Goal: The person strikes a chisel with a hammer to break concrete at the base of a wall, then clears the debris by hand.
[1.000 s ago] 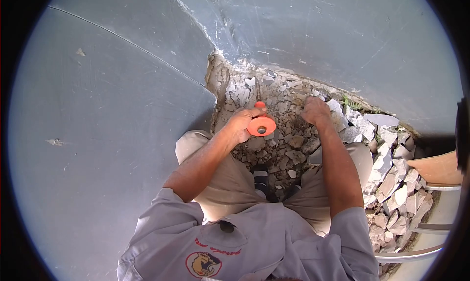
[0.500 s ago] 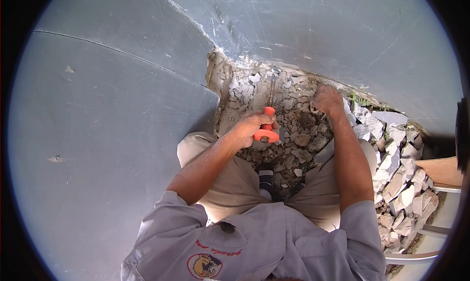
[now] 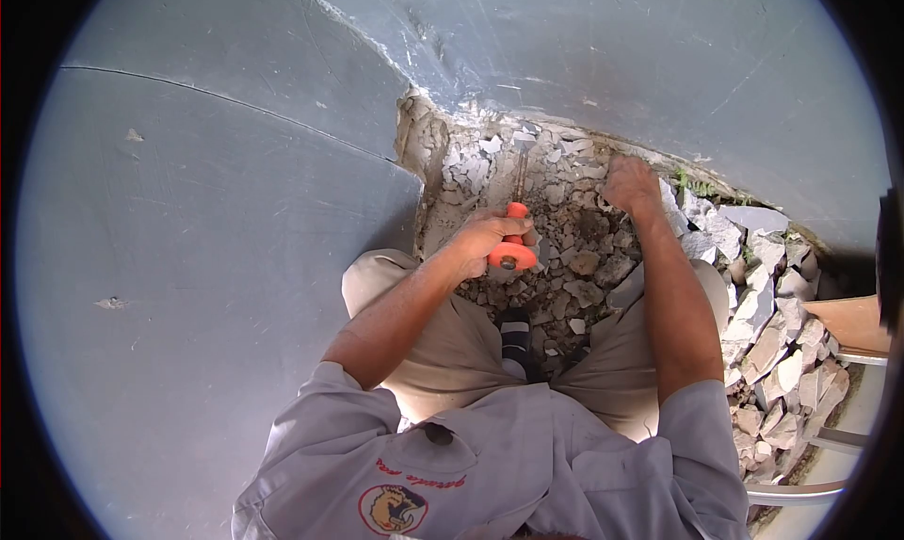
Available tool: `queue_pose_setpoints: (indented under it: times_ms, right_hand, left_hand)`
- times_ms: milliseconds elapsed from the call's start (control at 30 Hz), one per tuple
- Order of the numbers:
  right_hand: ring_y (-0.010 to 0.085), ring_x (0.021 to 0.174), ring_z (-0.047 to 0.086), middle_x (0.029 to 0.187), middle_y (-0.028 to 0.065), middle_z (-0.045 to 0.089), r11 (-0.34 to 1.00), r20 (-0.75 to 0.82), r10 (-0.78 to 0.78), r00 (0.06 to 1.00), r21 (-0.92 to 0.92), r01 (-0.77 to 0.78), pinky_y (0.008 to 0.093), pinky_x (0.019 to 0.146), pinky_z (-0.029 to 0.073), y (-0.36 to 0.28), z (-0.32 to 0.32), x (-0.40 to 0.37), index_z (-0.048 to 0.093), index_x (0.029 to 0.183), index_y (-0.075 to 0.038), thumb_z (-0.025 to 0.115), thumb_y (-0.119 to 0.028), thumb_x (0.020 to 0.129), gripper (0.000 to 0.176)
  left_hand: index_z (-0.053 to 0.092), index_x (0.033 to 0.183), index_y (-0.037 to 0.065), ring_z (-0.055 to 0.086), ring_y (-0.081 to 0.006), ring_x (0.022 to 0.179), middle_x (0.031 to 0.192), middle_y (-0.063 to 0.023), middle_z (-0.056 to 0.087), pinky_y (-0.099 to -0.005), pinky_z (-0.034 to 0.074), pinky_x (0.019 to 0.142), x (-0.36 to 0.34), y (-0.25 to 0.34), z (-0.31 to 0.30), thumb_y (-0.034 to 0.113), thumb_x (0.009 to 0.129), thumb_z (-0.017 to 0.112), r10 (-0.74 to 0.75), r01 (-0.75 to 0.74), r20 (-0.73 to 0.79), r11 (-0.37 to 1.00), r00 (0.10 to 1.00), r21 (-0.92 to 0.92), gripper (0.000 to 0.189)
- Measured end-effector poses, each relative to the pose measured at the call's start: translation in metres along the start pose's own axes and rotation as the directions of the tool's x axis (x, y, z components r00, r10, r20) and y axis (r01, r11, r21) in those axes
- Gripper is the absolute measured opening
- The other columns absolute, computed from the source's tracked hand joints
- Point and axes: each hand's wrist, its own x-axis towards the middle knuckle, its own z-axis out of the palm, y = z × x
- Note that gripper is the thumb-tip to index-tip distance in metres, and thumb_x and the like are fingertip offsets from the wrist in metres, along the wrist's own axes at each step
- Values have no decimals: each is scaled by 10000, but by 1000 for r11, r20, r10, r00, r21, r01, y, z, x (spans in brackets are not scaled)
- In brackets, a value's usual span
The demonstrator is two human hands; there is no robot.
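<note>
My left hand [image 3: 488,239] is wrapped round the orange hand-guard grip of a chisel [image 3: 517,222]. Its thin metal shank points away from me, over the broken rubble [image 3: 565,229] at the base of the wall. To the right, my right hand [image 3: 629,184] is down at the rubble's far edge, close to the wall. Its fingers curl under and are closed; whatever they hold, if anything, is hidden. Loose chips and small stones lie between the two hands.
Grey-painted walls [image 3: 217,220] meet in a corner ahead, with chipped plaster [image 3: 421,145] at the base. On the right lies a heap of larger broken pieces [image 3: 772,352], near a brown board [image 3: 852,323] and curved metal bars [image 3: 800,494]. Small green plants [image 3: 695,188] grow along the wall.
My right hand has shifted very slightly up and left at the wall's base. My left hand and the chisel stay almost where they were.
</note>
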Motion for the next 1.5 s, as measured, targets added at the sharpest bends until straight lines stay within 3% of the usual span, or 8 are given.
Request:
queue_pose_setpoints:
  times_ms: [800,1000,1100,1500]
  right_hand:
    - [359,1133,618,1173,212,656,998,35,3,999,60,-5,445,977,495,-9,1,1,638,1135,-7,632,-229,832,376]
    - [365,1120,625,1168,214,659,998,29,8,1000,58,-10,448,973,497,-12,-2,-2,646,1132,-21,626,-218,829,361]
    - [336,1095,659,1136,199,688,1000,-19,1,1000,29,0,427,944,531,-17,-9,-10,694,1098,-17,540,-109,843,312]
    - [334,1086,663,1130,201,691,999,-17,10,1000,46,-9,423,937,534,-18,-7,-9,697,1092,-12,559,-115,843,303]
  left_hand:
    - [597,1141,-2,671,-178,828,941,-119,695,-321,562,736,2,-2,-4,201,893,723,-1,2,-14,1000,1000,30,345]
    - [598,1134,-6,670,-176,814,928,-119,697,-319,562,718,-1,1,-1,196,887,728,11,-10,-28,999,1000,32,345]
    - [597,1134,-9,670,-175,813,925,-120,698,-315,558,708,0,0,-2,196,886,730,12,-11,-34,999,999,35,348]
    - [599,1123,-17,669,-179,803,928,-132,698,-316,555,699,0,0,-2,188,885,724,20,-18,-33,999,999,44,337]
